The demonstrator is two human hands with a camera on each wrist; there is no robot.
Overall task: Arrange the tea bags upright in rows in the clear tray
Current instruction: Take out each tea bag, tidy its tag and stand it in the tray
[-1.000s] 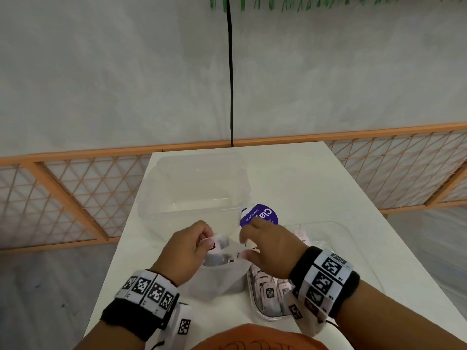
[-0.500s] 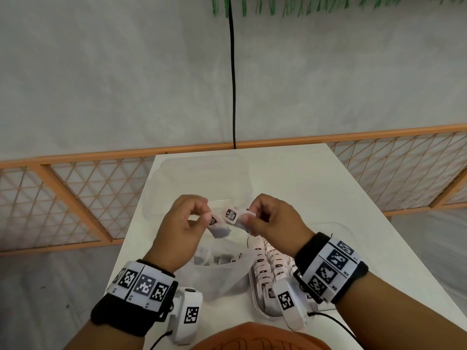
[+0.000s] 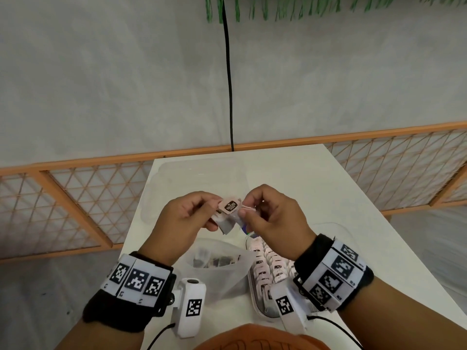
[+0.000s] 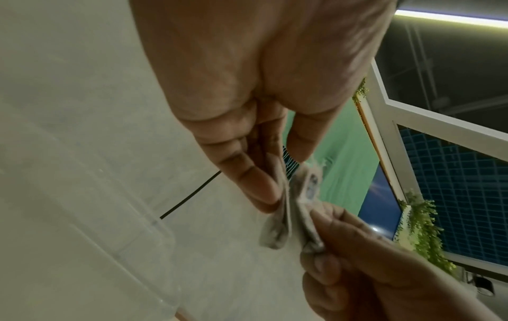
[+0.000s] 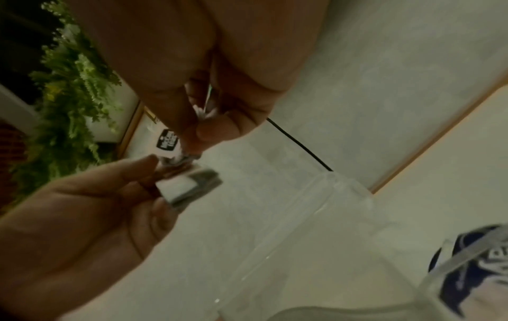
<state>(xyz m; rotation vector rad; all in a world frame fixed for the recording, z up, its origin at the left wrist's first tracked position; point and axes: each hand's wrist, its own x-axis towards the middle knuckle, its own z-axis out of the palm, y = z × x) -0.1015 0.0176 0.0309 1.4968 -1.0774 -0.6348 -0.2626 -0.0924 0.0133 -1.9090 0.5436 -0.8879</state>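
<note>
Both hands are raised above the white table [image 3: 316, 188], close together. My left hand [image 3: 213, 210] pinches a small grey-white tea bag [image 4: 274, 232] between thumb and fingers. My right hand [image 3: 246, 210] pinches a second tea bag [image 4: 309, 236] right beside the first, with string bunched in its fingers [image 5: 205, 113]. A pink tag with a black logo [image 3: 230, 205] stands up between the hands. Below the right wrist, the clear tray [image 3: 254, 299] holds rows of upright tea bags [image 3: 267, 266], partly hidden by the wrist.
A translucent plastic bag [image 3: 222, 276] with loose tea bags lies open below the hands, left of the tray. A large empty clear container [image 3: 192, 178] stands at the table's far left. A purple-labelled pack [image 5: 464, 262] sits behind the right hand. An orange lattice fence [image 3: 75, 198] surrounds the table.
Both hands have lifted out of the plastic bag and come together higher up, each with a tea bag. The pink tag now faces up between them. The purple pack is hidden behind the right hand.
</note>
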